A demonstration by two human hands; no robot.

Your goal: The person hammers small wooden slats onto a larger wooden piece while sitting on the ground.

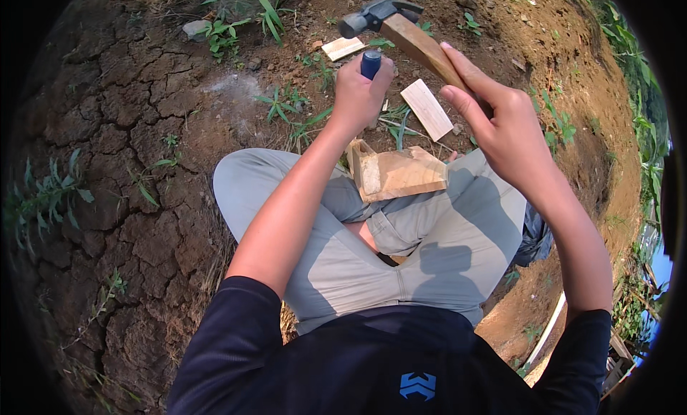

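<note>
My left hand (358,93) is wrapped round a chisel with a dark blue handle (371,64), whose metal-capped end points up. Its blade is hidden below my fist. A claw hammer (418,42) with a wooden handle is in my right hand (501,121), its dark metal head raised above and to the right of the chisel. Between my crossed legs rests a pale wooden block (408,174) with a rough, cut left end, just below my left hand and apart from it.
Two thin wood pieces lie on the dirt ahead: a flat board (427,110) and a smaller slat (343,48) farther off. Cracked soil (122,128) spreads to my left. Weeds (279,107) and a grey stone (195,31) are on the ground. My grey trousers (343,272) surround the block.
</note>
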